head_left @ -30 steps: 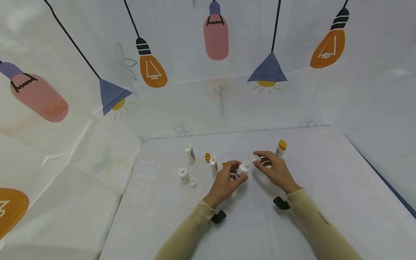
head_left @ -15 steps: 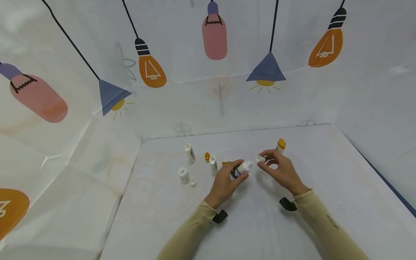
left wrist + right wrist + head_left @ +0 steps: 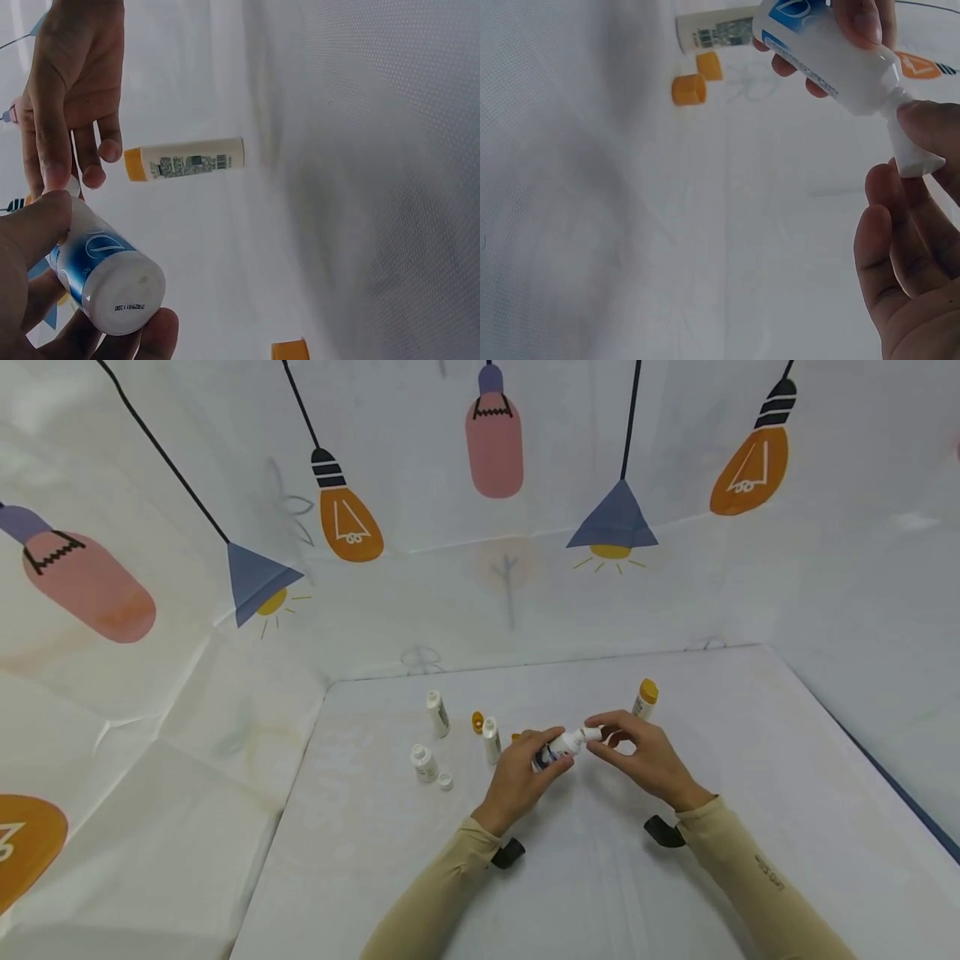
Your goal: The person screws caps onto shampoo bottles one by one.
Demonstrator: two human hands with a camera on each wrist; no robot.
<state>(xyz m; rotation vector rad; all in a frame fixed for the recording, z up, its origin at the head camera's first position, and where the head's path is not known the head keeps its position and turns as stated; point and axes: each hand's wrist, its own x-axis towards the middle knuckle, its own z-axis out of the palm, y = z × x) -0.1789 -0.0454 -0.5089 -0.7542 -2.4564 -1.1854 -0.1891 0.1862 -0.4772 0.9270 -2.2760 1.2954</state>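
My left hand [image 3: 519,782] grips a white bottle [image 3: 564,747] with a blue label, tilted so its neck points right. In the left wrist view the bottle's round base [image 3: 124,294] with printed digits faces the camera. My right hand [image 3: 647,756] pinches a white cap [image 3: 592,734] between thumb and fingers, right at the bottle's mouth. The right wrist view shows the cap [image 3: 913,154] lined up with the neck, the thumb lying over where they meet. Just behind the right hand stands a white bottle with a yellow cap [image 3: 644,699].
Left of the hands, uncapped white bottles stand on the white table [image 3: 360,860]: one at the back [image 3: 438,714], one in front [image 3: 424,764], one nearer the left hand [image 3: 491,742]. A white cap [image 3: 446,782] and a yellow cap [image 3: 477,722] lie among them.
The right hand first drew the cap away to the right, then brought it back to the bottle's mouth. The bottle in the left hand has tipped further toward the right.
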